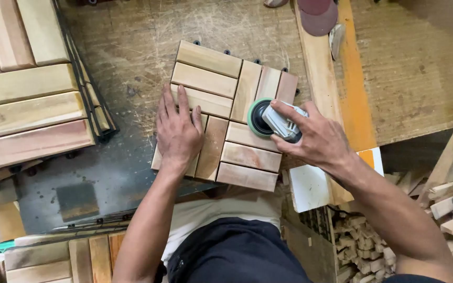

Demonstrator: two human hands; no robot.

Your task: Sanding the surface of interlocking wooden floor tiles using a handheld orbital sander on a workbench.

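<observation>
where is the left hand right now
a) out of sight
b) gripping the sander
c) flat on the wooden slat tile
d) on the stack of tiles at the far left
c: the left hand lies palm-down on the wooden slat tile, while the right hand holds the sander.

Sander [276, 121] body partly hidden under right hand [318, 139], stacked tiles [27, 99] cut off at left edge, sanding discs [318, 13] cropped at top.

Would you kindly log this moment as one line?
left hand flat on wooden tile | right hand holds sander on tile
</observation>
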